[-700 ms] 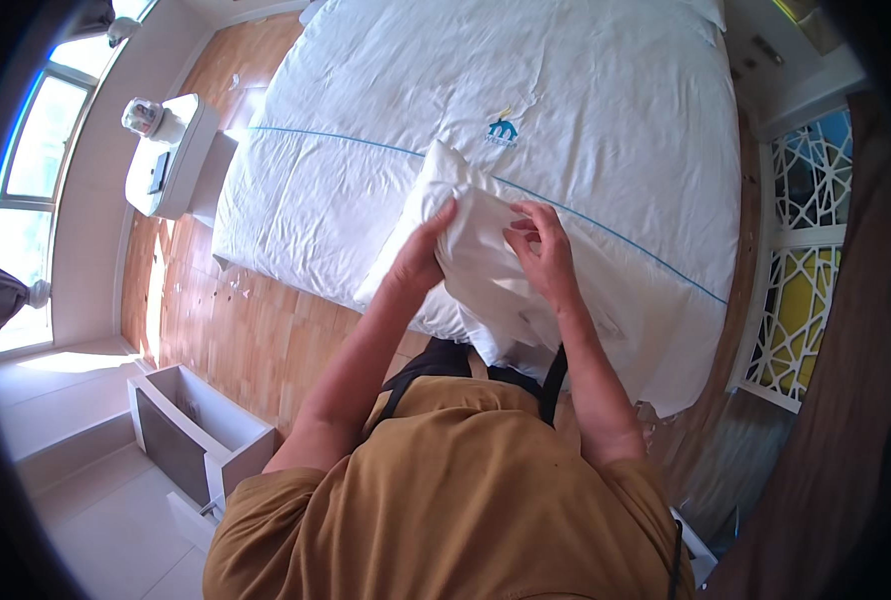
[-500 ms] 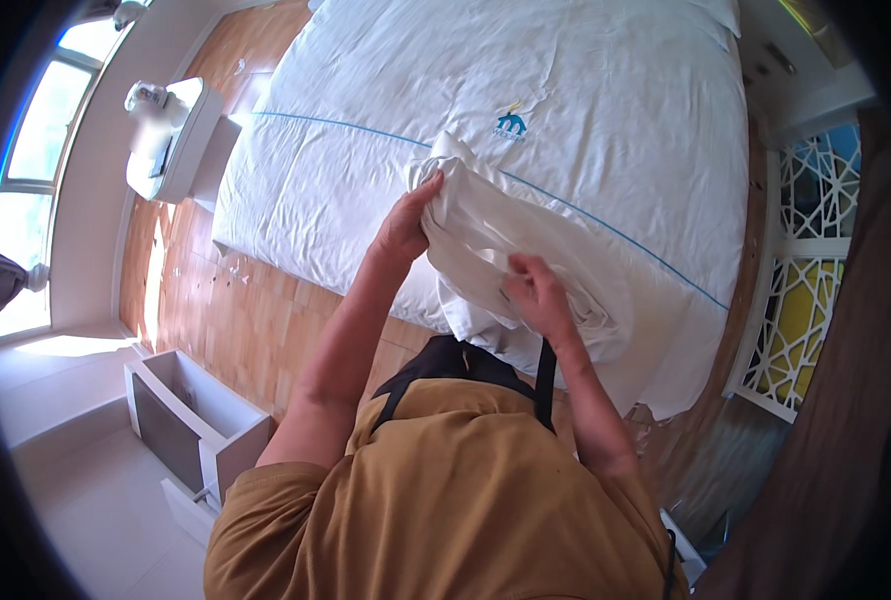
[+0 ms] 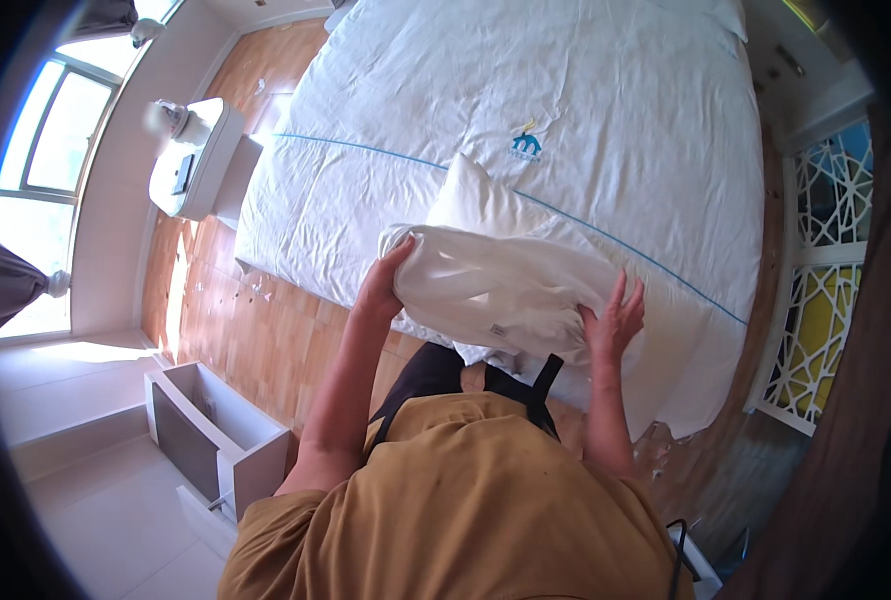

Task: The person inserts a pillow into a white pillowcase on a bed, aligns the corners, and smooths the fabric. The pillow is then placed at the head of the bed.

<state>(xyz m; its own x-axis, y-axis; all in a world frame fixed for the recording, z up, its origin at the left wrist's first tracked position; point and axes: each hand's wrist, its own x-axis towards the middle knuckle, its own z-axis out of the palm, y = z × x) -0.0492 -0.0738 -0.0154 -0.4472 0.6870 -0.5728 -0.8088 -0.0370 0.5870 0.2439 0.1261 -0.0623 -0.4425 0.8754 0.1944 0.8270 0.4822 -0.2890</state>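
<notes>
A white pillowcase (image 3: 496,275) hangs in front of me over the near edge of the bed, loosely bunched, with a small tag low on its front. My left hand (image 3: 384,285) is closed on its left end, the thumb on top and the other fingers mostly hidden behind the cloth. At the right end, my right hand (image 3: 614,325) has its fingers spread apart, with the thumb touching gathered folds. Just behind the cloth, a white pillow (image 3: 463,193) lies on the bed, its lower part covered by the pillowcase.
White bedding (image 3: 386,100) with a blue stripe covers the large bed. A white bedside unit (image 3: 201,160) stands at the far left, and an open drawer cabinet (image 3: 221,425) at the near left. A white lattice screen (image 3: 816,330) runs along the right. Small scraps dot the wooden floor (image 3: 266,310).
The pillowcase has come down toward me and lies more level between my hands. My left hand has lowered; my right hand has moved right and spread its fingers.
</notes>
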